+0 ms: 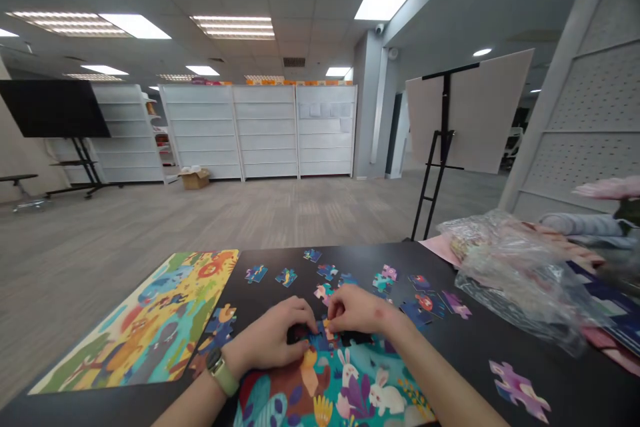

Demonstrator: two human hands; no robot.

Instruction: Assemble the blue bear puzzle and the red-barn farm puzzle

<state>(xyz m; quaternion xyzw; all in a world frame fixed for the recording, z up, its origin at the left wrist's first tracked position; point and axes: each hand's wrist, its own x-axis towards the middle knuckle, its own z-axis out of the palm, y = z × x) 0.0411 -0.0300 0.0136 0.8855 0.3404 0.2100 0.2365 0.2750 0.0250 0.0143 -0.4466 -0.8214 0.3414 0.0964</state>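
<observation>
From the head camera, taking the meeting of the two hands as the clock's centre, it's close work here: the right hand (354, 310) has thumb and forefinger drawn together on a small orange-and-blue cardboard-looking puzzle piece (329, 329), right at the far edge of the partly assembled teal rabbit puzzle (345, 380), which spreads out at six o'clock on the matte black table (465, 360). The left hand (280, 330), a pale-green-strapped watch (223, 374) at its wrist, rests at that same edge, curled, thumb and fingers apart, no piece visible between them. That little piece looks light, stiff and thin, its tabs probably easy to bend, so a fingertip pinch on opposite edges should suit it; the joined section may well buckle if lifted from one side. Over at nine o'clock, a yellow illustrated animal sheet (160, 320); near four, a pink-purple jigsaw piece (520, 390); toward two, crumpled clear plastic bags (525, 280).
</observation>
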